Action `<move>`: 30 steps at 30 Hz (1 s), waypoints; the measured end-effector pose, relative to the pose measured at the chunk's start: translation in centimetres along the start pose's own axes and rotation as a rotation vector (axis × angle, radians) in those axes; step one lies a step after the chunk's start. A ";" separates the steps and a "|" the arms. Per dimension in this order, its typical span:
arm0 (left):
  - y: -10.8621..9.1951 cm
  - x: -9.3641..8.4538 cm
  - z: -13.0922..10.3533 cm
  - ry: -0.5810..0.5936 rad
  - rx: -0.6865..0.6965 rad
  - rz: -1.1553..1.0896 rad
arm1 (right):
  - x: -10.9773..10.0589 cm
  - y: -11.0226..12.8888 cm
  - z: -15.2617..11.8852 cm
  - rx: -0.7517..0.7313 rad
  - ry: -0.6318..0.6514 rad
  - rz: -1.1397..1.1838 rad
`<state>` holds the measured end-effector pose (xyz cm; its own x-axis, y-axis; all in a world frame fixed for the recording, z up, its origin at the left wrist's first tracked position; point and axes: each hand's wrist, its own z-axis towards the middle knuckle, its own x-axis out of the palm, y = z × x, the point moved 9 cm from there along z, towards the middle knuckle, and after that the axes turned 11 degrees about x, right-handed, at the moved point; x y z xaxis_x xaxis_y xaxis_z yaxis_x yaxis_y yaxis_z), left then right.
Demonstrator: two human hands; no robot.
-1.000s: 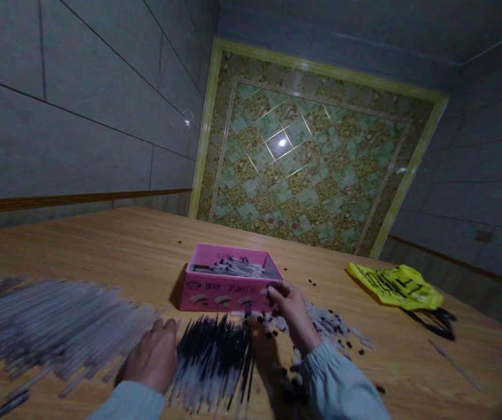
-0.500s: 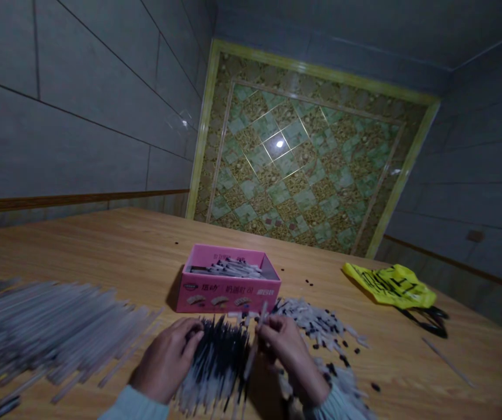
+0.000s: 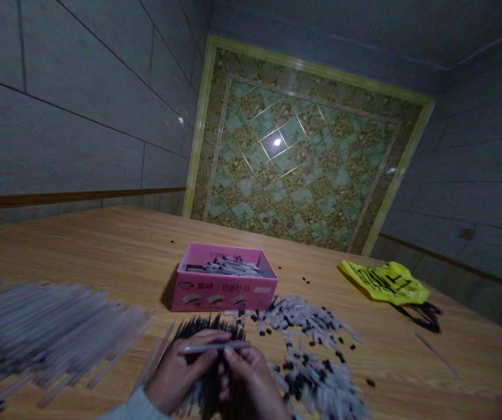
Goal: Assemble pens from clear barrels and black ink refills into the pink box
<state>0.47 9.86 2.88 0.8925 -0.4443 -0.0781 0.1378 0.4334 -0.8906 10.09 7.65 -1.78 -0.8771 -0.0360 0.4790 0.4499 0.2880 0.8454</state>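
Note:
My left hand (image 3: pixel 178 368) and my right hand (image 3: pixel 251 373) meet low in the middle, both closed on one slim greyish pen (image 3: pixel 216 347). The pen lies level across the fingertips, and its exact ends are blurred. Beneath and behind the hands is a bundle of thin dark pen refills (image 3: pixel 205 326), partly hidden by them. Just beyond stands an open pink box (image 3: pixel 225 294) with several pens (image 3: pixel 231 266) inside. To the right spread small whitish translucent pieces (image 3: pixel 303 315), mixed with small black plugs (image 3: pixel 297 382).
A large heap of clear tubes (image 3: pixel 49 326) covers the table's left side. At the right lie a crumpled yellow bag (image 3: pixel 384 283) with black straps and a single thin stick (image 3: pixel 440 356). Tiled walls (image 3: pixel 80 111) enclose the wooden table (image 3: pixel 115 242).
My right hand has moved left and down to meet my left hand, which has shifted right. The pen has turned from nearly upright to level, now between both hands.

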 end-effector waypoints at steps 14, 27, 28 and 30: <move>4.6 -3.3 -1.4 -0.471 -0.312 -0.372 | -7.4 9.7 -3.6 -0.118 -0.473 -1.885; 4.8 -5.1 -1.9 -0.607 -0.267 -0.335 | -0.9 4.3 -2.1 -0.313 -0.020 -1.708; 4.6 -5.1 -1.9 -0.613 -0.266 -0.338 | -0.6 3.9 -2.2 -0.321 0.027 -1.690; 4.3 -5.0 -1.9 -0.601 -0.270 -0.350 | -0.7 3.5 -2.2 -0.325 0.052 -1.675</move>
<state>-4.19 12.48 -1.41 0.9076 0.0176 0.4194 0.4156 0.1028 -0.9037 12.63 6.58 1.34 -0.3878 -0.1046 -0.9158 -0.8699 -0.2869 0.4011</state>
